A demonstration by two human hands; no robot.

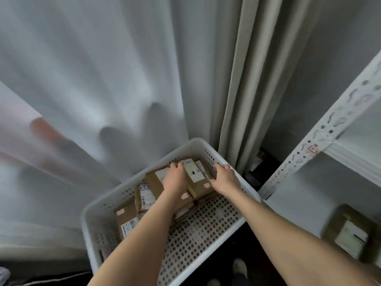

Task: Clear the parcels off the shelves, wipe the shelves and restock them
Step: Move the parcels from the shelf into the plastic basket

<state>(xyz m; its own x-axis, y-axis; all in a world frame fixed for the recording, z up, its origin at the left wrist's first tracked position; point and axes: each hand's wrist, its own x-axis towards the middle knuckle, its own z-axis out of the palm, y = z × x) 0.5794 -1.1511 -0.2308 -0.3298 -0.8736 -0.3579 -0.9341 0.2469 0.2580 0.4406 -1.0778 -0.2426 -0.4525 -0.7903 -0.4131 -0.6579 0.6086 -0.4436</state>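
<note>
Probably restocking (though they could equally be just going in): the parcels (199,187) sit stacked at the far end of the white basket (99,215), so next comes a level two-handed lift over its rim toward the shelving (321,139) at right. The left hand (175,179) lies palm-down, fingers curled over their far edge; the right hand (225,179) grips their right side.

Light on my feed is soft and dim-ish, glowing through the sheer curtain (92,69), no hard shadows. Edges bend from the wide lens, and the shelf post (321,139) and box (348,232) at right are smeared with motion blur.
</note>
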